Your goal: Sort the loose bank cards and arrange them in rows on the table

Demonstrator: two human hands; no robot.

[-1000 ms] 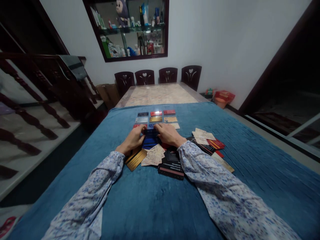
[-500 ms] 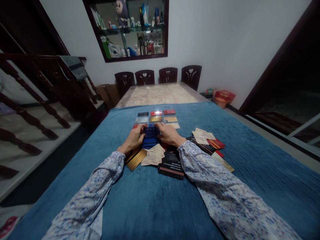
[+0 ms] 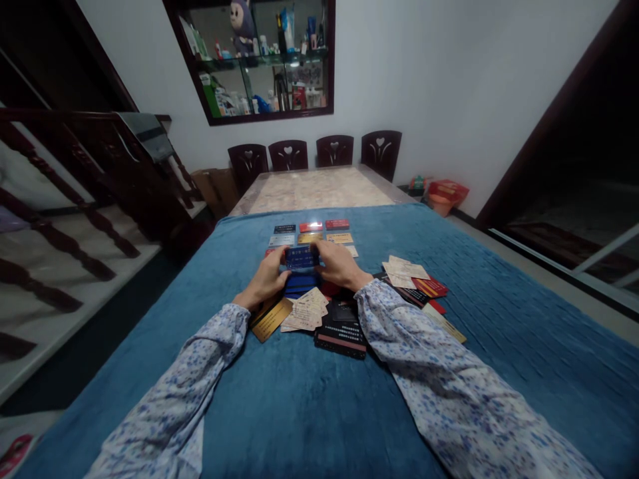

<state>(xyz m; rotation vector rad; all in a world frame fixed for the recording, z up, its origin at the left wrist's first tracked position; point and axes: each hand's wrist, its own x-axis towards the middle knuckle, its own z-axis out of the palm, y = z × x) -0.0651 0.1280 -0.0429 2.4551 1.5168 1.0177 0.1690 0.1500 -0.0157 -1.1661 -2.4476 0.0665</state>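
Observation:
Between both hands is a dark blue card (image 3: 302,258), perhaps a small stack; its thickness is hard to tell. My left hand (image 3: 269,273) grips its left edge with thumb and fingers, and my right hand (image 3: 337,264) grips its right edge. Just below lie more blue cards (image 3: 299,287). Nearer me are a gold card (image 3: 271,320), a fan of cream cards (image 3: 305,311) and black cards (image 3: 341,336). Beyond the hands, cards stand out in rows, among them a gold card (image 3: 310,237) and a red card (image 3: 337,225). Part of the nearest row is hidden by my hands.
A blue cloth (image 3: 164,319) covers the near part of the table. To the right of my right arm lie loose cream cards (image 3: 405,271) and red cards (image 3: 430,287). Dark wooden chairs (image 3: 334,151) line the far end, below a wall cabinet (image 3: 269,116).
The blue card between my hands has tilted so its printed face shows more plainly. Both hands stay nearly in place; the other cards look unmoved.

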